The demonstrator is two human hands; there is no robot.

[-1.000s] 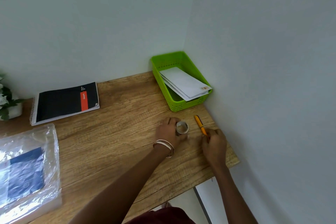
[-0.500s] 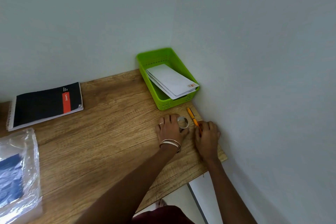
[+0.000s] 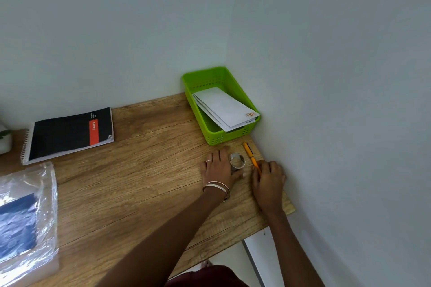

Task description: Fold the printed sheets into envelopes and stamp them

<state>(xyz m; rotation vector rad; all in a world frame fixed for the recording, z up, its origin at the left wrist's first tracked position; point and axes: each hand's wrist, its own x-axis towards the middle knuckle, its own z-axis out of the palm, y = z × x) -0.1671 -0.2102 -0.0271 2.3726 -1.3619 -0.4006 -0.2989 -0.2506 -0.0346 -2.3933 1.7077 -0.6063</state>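
Wood-grain laminate covers the tabletop, which runs into a corner of pale walls. In that far right corner sits a lime-green plastic basket with perforated sides, and a small stack of white envelopes lies slanted in it, their near ends resting up on the basket's front right rim; the top one carries a small orange mark at its near right corner. Just in front of the basket, both hands lie on the wood. The left hand, with a ring on one finger and thin bangles at the wrist, lies palm down with its fingers spread towards the basket, and its thumb side presses against a small roll of clear tape that stands on its edge; whether the thumb actually curls round the roll cannot be told. The right hand is just to the right of the roll, fingers curled, gripping the near end of an orange pen whose far end lies flat on the wood and points towards the basket. Well apart on the far left, a black spiral-bound notebook with a red-orange label lies flat, one cover corner curled up. At the near left edge lies a clear plastic bag with something blue inside. A white pot with a bit of green leaf shows at the left border.
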